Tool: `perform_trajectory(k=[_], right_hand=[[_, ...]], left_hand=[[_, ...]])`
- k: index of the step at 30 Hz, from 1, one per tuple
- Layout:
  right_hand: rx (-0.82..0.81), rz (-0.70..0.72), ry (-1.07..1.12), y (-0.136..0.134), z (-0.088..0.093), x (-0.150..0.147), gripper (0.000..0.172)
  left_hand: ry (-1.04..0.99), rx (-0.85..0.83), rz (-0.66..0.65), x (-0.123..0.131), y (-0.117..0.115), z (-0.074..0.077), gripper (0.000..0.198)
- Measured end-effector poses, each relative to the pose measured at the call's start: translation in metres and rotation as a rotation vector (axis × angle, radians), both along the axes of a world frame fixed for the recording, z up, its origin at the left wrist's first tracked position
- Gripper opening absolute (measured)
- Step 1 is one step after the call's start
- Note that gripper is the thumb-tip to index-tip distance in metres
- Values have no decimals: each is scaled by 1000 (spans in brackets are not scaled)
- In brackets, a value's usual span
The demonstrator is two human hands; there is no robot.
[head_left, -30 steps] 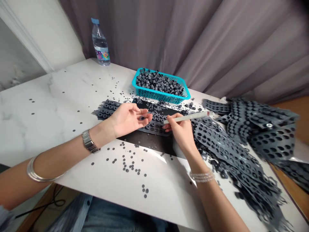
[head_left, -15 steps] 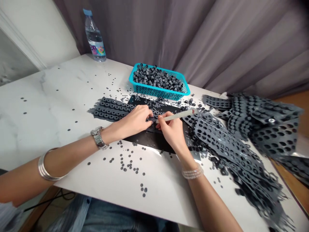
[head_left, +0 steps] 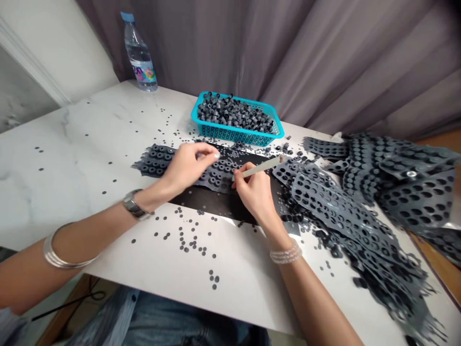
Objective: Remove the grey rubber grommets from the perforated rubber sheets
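Observation:
My right hand (head_left: 254, 187) grips a whitish stick-like tool (head_left: 264, 166), its lower end down at the right end of a dark grey rubber sheet (head_left: 154, 161). Rows of small ring-shaped pieces stand up from this sheet, which lies partly on a black mat (head_left: 201, 199). My left hand (head_left: 189, 166) hovers over the sheet with its fingers curled and the thumb and forefinger tips together. Whether a small piece sits in that pinch I cannot make out.
Behind the mat stands a turquoise basket (head_left: 236, 133) heaped with small grey cylinders. Perforated rubber sheets (head_left: 327, 199) and loose black bits pile up at the right. Small dark discs (head_left: 194, 245) are scattered over the white table (head_left: 154, 293). A water bottle (head_left: 142, 62) stands back left.
My left hand has lifted off the sheet and moved left, uncovering rings near the tool. My right hand stays almost in place, with the tool tilted slightly differently.

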State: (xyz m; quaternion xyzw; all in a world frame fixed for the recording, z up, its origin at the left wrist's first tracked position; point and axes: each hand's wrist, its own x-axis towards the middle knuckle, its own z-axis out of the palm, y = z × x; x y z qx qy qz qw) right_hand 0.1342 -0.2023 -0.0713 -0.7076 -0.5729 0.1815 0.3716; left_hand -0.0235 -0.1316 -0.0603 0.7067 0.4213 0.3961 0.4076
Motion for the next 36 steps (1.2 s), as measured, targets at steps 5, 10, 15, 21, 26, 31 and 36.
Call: perform_trajectory(k=[5, 10, 15, 21, 26, 31, 36], right_hand=[[71, -29, 185, -4, -10, 9, 23], [123, -119, 350, -9, -8, 19, 25], [128, -128, 378, -10, -5, 20, 26], [320, -230, 374, -9, 2, 24, 25], [483, -349, 315, -13, 11, 30, 25], [431, -297, 380, -14, 9, 27, 26], [228, -99, 489, -6, -7, 17, 29]], left_hand=[[-475, -604, -52, -7, 7, 12, 9], [-591, -826, -104, -2, 1, 15, 16], [-619, -886, -128, -6, 2, 10, 14], [-384, -641, -209, 10, -5, 8, 6], [-30, -220, -451, 54, -7, 18, 21], [-30, -269, -348, 46, 9, 25, 22], [175, -210, -225, 9, 15, 18, 23]])
